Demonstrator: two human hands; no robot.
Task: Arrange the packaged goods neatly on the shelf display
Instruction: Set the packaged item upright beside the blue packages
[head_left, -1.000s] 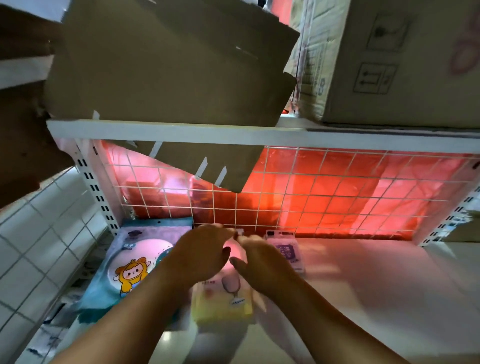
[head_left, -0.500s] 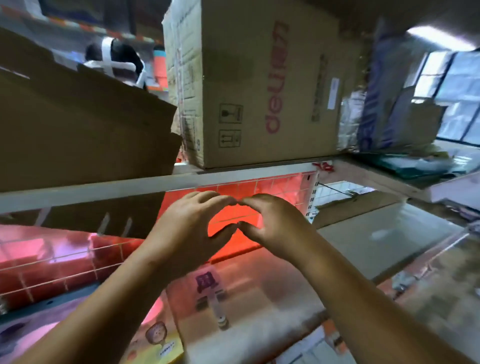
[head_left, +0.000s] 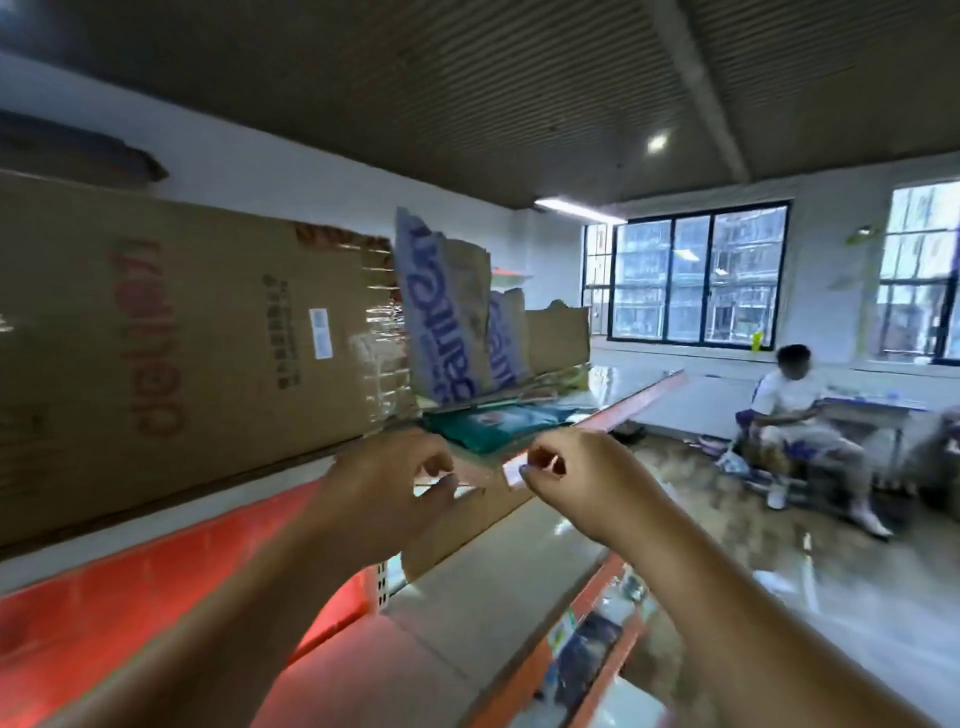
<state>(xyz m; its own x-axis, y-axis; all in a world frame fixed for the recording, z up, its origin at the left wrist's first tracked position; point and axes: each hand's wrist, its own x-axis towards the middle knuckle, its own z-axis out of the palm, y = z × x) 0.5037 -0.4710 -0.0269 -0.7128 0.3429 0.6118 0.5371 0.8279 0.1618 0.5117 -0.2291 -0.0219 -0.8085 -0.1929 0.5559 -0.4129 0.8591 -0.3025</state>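
My left hand (head_left: 384, 483) and my right hand (head_left: 576, 478) are raised side by side in front of the upper shelf's front edge. A small gap separates them. The fingers of both are curled in and I see nothing in either. Just behind them, a stack of flat teal packages (head_left: 498, 423) lies on the upper shelf, close to the fingers but apart from them. The pale lower shelf board (head_left: 467, 597) runs beneath my forearms. The picture is blurred by head motion.
A big brown cardboard box (head_left: 197, 332) with red lettering fills the upper shelf at left. Torn cartons with blue print (head_left: 441, 312) stand beside it. A red back panel (head_left: 130, 597) glows at lower left. Some goods (head_left: 587, 644) sit lower down. A person (head_left: 800, 400) sits at right.
My view has swung up and to the right, from the lower shelf with its packages to the upper shelf and the room. My hands rose with it, and their fingertips moved apart.
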